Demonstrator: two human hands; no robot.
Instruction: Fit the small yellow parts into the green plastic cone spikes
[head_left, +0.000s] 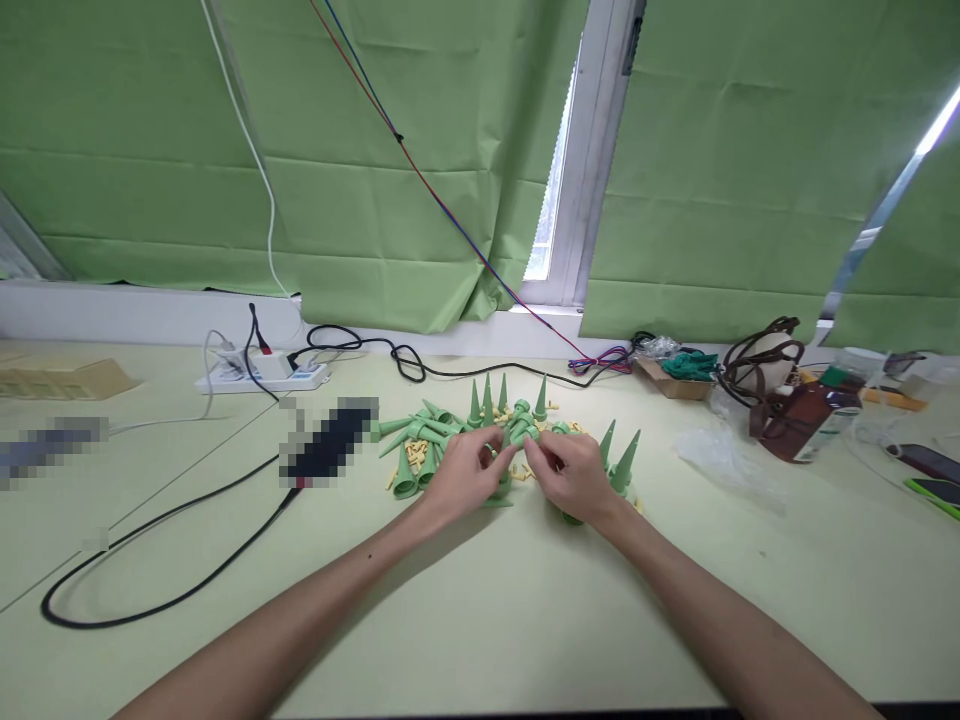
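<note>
My left hand [466, 468] and my right hand [576, 472] meet over the table, fingertips pinched together. Between them is a small green plastic cone [525, 434], partly covered by my fingers. Behind it, several pointed green cones [488, 402] stand upright. More green cones [406, 474] lie heaped or lean to the left of my left hand. Small yellow plastic pieces [417, 456] are scattered among them. Just right of my right hand, two upright cones [622, 468] stand close together. What lies under my palms is hidden.
A phone [334, 442] with a black cable lies to the left, before a white power strip [300, 377]. On the right are a brown bottle [810, 420], a clear plastic bag [724, 465] and a cardboard box [675, 382]. Green curtains hang behind.
</note>
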